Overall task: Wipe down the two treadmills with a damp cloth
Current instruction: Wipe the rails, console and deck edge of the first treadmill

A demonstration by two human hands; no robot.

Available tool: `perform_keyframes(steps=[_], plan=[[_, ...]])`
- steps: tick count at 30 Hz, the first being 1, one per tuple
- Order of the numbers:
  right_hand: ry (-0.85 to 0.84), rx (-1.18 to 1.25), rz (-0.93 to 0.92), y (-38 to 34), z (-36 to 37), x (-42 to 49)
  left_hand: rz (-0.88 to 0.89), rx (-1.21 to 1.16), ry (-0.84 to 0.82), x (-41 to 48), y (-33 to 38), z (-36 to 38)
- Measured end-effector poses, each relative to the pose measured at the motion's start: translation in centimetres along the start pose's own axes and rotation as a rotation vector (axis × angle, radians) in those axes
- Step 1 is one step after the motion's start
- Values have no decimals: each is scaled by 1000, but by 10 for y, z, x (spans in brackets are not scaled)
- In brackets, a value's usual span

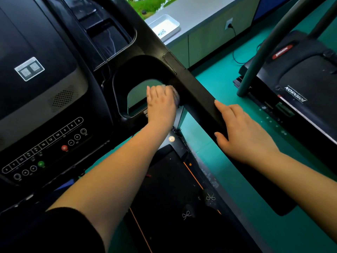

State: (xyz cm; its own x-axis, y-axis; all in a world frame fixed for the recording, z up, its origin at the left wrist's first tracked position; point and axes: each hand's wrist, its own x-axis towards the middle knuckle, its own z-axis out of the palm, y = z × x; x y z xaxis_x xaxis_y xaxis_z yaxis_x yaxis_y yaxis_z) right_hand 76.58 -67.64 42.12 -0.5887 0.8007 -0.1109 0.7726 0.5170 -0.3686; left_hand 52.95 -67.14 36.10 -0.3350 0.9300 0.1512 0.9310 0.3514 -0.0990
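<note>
Left hand, fingers pressed together over the damp cloth, holds it against the near treadmill where the right handrail meets the console. Right hand rests on that rail, fingers loosely straight. Second treadmill stands far right; I judge most wiping remains.

White tray on the grey counter — plugged socket below.
</note>
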Motion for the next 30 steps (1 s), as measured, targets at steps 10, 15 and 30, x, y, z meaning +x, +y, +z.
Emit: perform_keyframes(steps=[10, 15, 30], plan=[[-30, 31, 22, -2, -2, -1, 126, 168, -73, -89, -112, -45], [-36, 18, 20, -3, -2, 0, -377, -43, 84, -80, -130, -74], [-57, 4, -9, -2, 1, 4, -152, -18, 0, 60, -128, -55]])
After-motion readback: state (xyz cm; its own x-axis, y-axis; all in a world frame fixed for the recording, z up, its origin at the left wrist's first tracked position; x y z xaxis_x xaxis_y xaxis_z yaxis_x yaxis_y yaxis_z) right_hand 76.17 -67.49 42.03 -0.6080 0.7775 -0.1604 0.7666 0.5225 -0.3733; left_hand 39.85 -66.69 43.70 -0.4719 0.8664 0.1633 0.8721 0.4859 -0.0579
